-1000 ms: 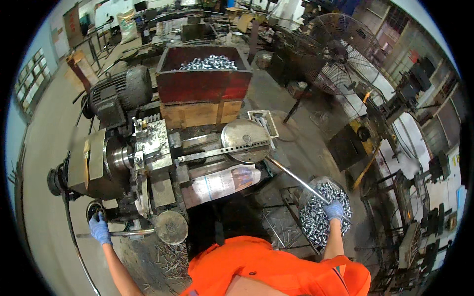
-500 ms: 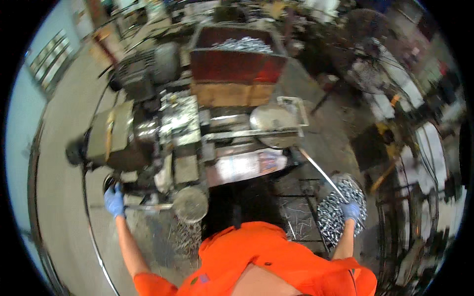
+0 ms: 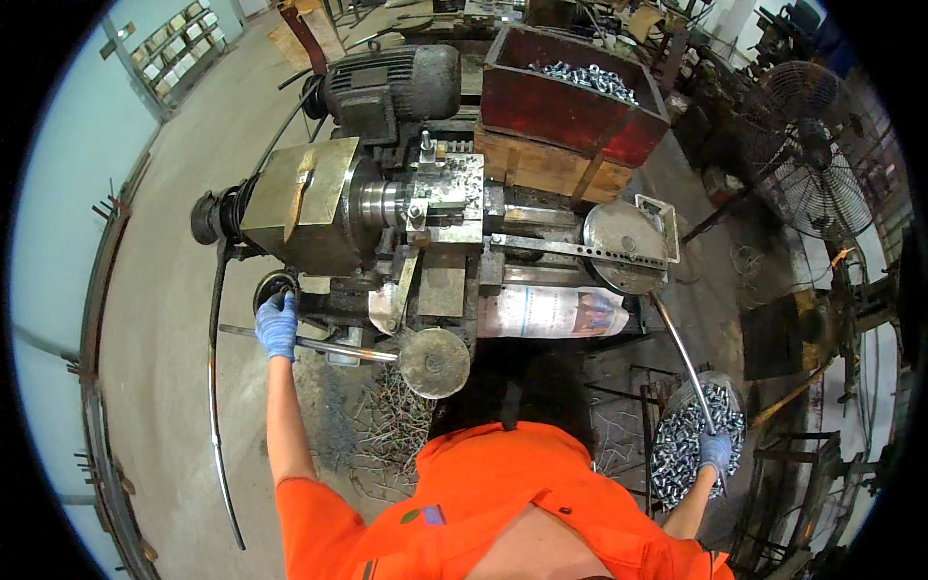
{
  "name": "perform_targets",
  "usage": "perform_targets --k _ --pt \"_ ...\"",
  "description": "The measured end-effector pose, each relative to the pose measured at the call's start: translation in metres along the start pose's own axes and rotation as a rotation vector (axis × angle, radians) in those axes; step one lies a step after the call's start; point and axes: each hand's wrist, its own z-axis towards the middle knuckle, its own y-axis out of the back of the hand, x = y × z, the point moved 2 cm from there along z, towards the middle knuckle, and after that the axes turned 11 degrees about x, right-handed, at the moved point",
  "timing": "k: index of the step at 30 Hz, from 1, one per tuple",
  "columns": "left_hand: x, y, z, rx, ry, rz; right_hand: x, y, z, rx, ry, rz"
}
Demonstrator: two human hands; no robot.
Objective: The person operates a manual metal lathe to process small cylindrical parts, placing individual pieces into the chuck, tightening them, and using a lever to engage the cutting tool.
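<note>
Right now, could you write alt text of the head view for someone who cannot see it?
A person in orange has the blue-gloved left hand at a dark handwheel of a machine and the right hand gripping a long metal rod over a heap of shiny parts. A red bin of similar parts stands beyond, on a wooden crate.

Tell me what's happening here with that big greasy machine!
A person in an orange top is working at the metal machine in blue gloves. The left hand is at a small dark wheel on its near side. The right hand grips a long metal bar, above lots of small shiny metal pieces. More pieces sit in the red box behind the machine, and a brush lies on top of it.
</note>
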Motion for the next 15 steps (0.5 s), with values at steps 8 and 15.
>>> perform_targets --k 8,15 --pt "-0.014 0.005 -0.005 -0.004 0.028 0.013 0.001 0.0 -0.004 -0.081 0.105 0.051" --pt "-0.012 0.006 -0.005 0.023 0.063 0.088 0.122 0.037 -0.049 -0.239 0.273 -0.058"
